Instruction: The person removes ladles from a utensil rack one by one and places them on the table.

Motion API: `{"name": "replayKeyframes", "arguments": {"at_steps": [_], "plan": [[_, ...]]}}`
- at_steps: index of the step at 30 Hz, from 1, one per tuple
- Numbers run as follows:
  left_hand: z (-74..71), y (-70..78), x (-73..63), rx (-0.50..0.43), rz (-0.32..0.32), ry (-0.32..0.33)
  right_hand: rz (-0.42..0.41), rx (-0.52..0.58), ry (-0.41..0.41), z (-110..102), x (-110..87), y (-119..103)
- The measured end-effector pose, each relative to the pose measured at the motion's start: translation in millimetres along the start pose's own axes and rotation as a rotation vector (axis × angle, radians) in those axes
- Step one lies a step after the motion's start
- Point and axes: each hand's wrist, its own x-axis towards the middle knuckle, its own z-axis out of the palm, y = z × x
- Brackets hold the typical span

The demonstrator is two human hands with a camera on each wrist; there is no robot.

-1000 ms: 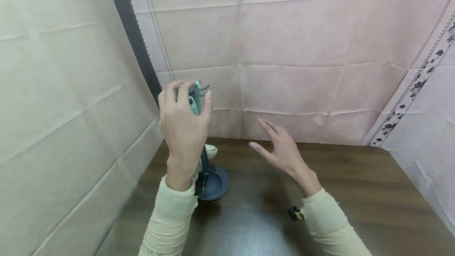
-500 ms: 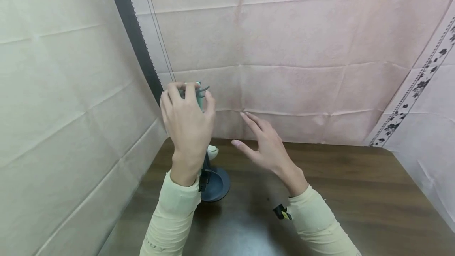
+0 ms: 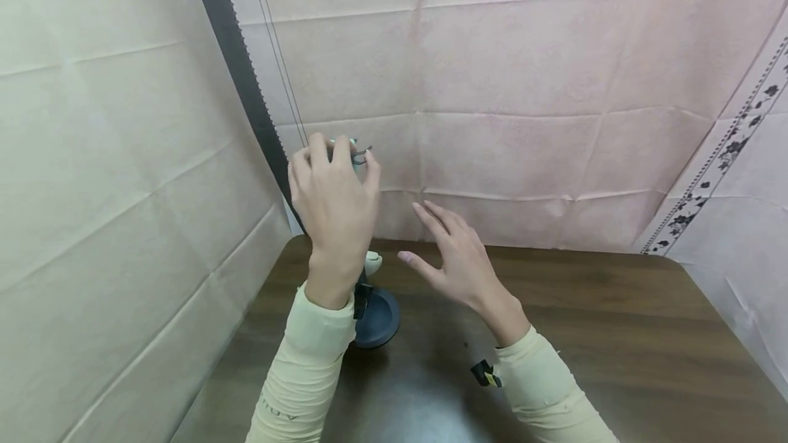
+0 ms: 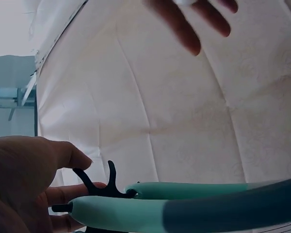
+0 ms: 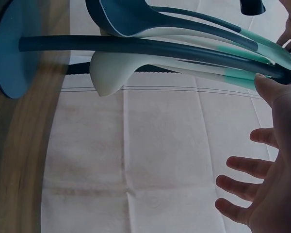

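Observation:
A dark blue utensil stand has a round base [image 3: 377,320] on the table and a post [image 5: 136,47] rising from it. Hooks [image 4: 104,190] at its top bear several utensils with turquoise handle ends [image 4: 121,213], among them a dark ladle [image 5: 131,20] and a pale utensil with a rounded head [image 5: 108,73]. My left hand [image 3: 335,207] grips the stand's top, its thumb at one hook prong and its fingers curled behind. To the right, my right hand [image 3: 458,262] hovers in the air with spread fingers, apart from the stand, holding nothing.
The brown wooden table [image 3: 585,320] reaches to a pale creased cloth [image 3: 523,87] hung behind it. Another cloth [image 3: 123,190] hangs close along the left side. A small pale utensil head [image 3: 373,262] shows beside my left wrist.
My left hand has shifted a little to the right and its fingers now cover more of the stand's top. The right hand has come left, closer to the stand.

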Motion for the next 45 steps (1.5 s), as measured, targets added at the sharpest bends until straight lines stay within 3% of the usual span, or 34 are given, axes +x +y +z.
{"name": "replayKeyframes", "arguments": {"at_steps": [12,19,27,33,37,45], "plan": [[-8.9,-5.6,1.0,-0.03,0.047,-0.005,-0.035,-0.043,-0.011,2.6,2.4,-5.3],[-13.6,-13.7,3.5,-0.162,0.054,-0.069,-0.05,-0.048,-0.022,3.5,6.2,-9.0],[-22.8,-38.1,17.3,-0.326,0.106,-0.198,-0.048,-0.031,-0.026,6.7,8.1,-8.7],[-20.3,-56.8,28.0,-0.468,0.164,-0.289,-0.022,-0.008,-0.054,11.8,6.5,-7.2],[-15.9,-67.9,33.1,-0.53,0.183,-0.286,-0.013,-0.004,-0.069,16.6,5.5,-6.4],[-11.0,-87.2,44.4,-0.589,0.283,-0.271,-0.002,-0.004,-0.084,22.1,4.7,-7.4]]}}
